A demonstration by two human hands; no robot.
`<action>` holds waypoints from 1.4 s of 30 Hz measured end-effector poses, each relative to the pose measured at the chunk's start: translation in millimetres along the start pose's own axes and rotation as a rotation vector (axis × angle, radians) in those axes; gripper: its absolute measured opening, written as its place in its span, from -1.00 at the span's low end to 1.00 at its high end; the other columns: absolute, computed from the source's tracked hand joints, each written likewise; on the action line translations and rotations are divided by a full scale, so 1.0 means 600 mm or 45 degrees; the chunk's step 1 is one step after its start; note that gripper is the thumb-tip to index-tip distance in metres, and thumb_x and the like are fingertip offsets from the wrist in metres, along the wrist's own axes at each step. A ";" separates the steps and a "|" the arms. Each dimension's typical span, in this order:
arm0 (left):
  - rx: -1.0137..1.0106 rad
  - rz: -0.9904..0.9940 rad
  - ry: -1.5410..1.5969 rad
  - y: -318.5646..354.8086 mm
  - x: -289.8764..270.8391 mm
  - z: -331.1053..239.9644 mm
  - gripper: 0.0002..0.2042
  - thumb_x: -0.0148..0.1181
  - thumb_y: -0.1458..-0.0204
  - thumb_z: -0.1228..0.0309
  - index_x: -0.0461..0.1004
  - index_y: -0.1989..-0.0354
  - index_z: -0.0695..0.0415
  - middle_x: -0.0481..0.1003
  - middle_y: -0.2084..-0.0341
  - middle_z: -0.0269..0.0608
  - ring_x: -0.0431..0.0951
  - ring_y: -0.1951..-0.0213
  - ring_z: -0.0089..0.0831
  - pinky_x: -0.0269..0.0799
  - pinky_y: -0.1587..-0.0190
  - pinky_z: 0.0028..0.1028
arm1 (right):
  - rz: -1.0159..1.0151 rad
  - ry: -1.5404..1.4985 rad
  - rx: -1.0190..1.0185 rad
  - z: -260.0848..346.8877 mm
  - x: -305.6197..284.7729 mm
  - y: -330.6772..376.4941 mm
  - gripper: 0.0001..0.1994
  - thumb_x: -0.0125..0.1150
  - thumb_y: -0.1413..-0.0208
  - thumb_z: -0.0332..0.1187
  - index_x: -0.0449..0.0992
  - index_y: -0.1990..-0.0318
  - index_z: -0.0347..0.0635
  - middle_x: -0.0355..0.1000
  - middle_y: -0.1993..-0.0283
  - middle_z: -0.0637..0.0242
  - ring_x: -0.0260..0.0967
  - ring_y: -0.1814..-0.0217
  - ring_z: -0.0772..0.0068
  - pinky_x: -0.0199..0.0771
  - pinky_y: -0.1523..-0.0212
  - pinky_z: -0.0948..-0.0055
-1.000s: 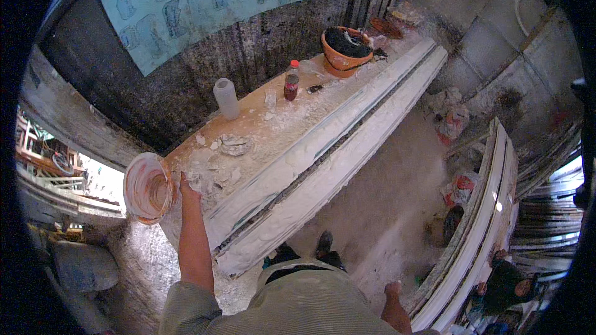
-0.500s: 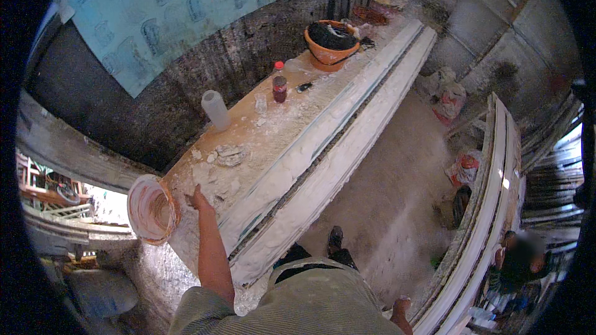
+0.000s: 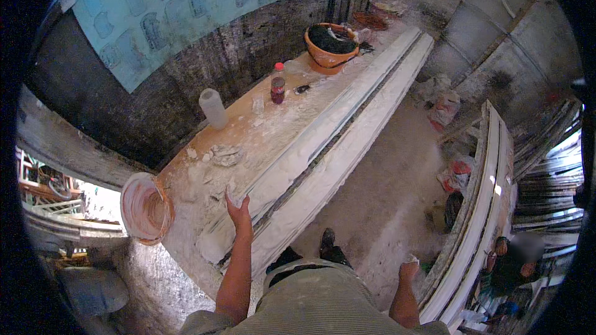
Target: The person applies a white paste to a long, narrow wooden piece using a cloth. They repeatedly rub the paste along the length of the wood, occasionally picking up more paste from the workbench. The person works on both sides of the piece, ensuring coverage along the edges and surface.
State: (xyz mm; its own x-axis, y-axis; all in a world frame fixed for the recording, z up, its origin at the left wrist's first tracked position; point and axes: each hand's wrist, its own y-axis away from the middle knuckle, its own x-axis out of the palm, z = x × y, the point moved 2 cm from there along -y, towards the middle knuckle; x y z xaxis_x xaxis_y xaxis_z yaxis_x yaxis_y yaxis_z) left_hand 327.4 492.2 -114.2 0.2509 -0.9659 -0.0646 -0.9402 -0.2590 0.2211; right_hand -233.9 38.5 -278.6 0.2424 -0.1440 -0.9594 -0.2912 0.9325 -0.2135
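My left hand [image 3: 239, 211] reaches out over the near end of a long white plaster moulding [image 3: 329, 142] lying on the workbench [image 3: 248, 130]; its fingers are spread and hold nothing. An orange-rimmed plastic basin [image 3: 146, 208] stands at the bench's near left corner, left of that hand. My right hand [image 3: 408, 271] hangs low beside my hip, above the dusty floor, and it looks loosely closed and empty.
On the bench stand a cloudy plastic bottle [image 3: 213, 108], a dark red-capped bottle [image 3: 277, 87] and an orange bowl of dark material [image 3: 331, 45] at the far end. More white mouldings [image 3: 484, 211] lean at the right. Another person [image 3: 515, 260] crouches at lower right.
My left hand has moved right, away from the orange-rimmed basin and onto the near end of the moulding. The view has shifted slightly.
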 end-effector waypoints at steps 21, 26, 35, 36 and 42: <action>0.087 -0.169 -0.095 0.033 0.166 -0.049 -0.49 0.23 0.01 0.56 0.28 -0.17 0.17 0.40 0.00 -0.22 0.37 -0.05 -0.37 0.24 -0.13 -0.44 | 1.045 0.880 -0.499 -0.191 0.256 -0.105 -0.80 0.15 0.02 -0.23 0.62 0.28 -0.02 0.52 0.15 0.30 0.47 0.08 0.22 0.42 0.12 0.12; 0.103 -0.152 -0.121 0.075 0.340 -0.083 -0.53 0.24 0.02 0.54 0.32 -0.12 0.14 0.45 0.12 -0.24 0.43 0.09 -0.41 0.30 -0.04 -0.46 | 0.876 0.890 -0.966 -0.132 0.336 -0.308 -0.78 0.19 0.09 -0.26 0.60 0.28 -0.07 0.51 0.15 0.19 0.48 0.11 0.17 0.43 0.12 0.07; 0.344 0.117 -0.287 0.115 0.510 -0.109 -0.56 0.26 0.04 0.51 0.34 -0.06 0.12 0.47 0.16 -0.14 0.45 0.08 -0.34 0.32 -0.05 -0.40 | 0.576 0.064 -0.428 -0.055 0.338 -0.597 -0.80 0.20 0.15 -0.31 0.57 0.36 -0.19 0.50 0.34 0.15 0.47 0.24 0.14 0.45 0.27 0.11; 0.343 0.128 -0.299 0.114 0.511 -0.108 -0.56 0.27 0.04 0.51 0.35 -0.06 0.11 0.47 0.16 -0.14 0.45 0.08 -0.34 0.32 -0.05 -0.39 | 0.598 0.459 -0.683 -0.058 0.349 -0.609 -0.79 0.19 0.15 -0.31 0.56 0.34 -0.19 0.49 0.36 0.15 0.45 0.28 0.15 0.44 0.31 0.15; 0.245 0.043 -0.411 0.043 0.460 -0.079 -0.55 0.31 0.05 0.45 0.34 -0.06 0.12 0.47 0.13 -0.02 0.47 0.05 -0.22 0.35 -0.03 -0.35 | 1.049 0.307 -0.465 -0.076 0.383 -0.582 -0.78 0.19 0.14 -0.29 0.55 0.31 -0.18 0.47 0.40 0.19 0.42 0.35 0.21 0.40 0.36 0.17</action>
State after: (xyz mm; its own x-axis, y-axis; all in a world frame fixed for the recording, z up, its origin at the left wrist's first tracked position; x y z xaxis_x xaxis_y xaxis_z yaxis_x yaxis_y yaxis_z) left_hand 383.3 219.0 -80.1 0.1627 -0.9145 -0.3704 -0.9805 -0.1919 0.0430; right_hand -118.6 -335.1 -433.1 -0.3565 0.4136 -0.8377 -0.5688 0.6152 0.5459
